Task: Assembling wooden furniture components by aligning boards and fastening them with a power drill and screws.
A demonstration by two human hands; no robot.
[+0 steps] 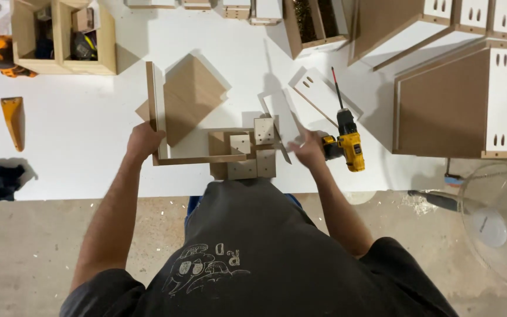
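Left hand (143,142) grips wooden frame's (155,111) corner.

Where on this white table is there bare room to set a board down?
Bare patch on the white table between the orange tool and the left hand. Crowded around the small wood blocks, the yellow drill and the drawer boxes.

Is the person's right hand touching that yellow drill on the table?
Cannot tell. In the head view the right hand is motion-blurred just left of the yellow drill; its fingers reach close to the drill's dark rear end, but neither contact nor a gap shows plainly.
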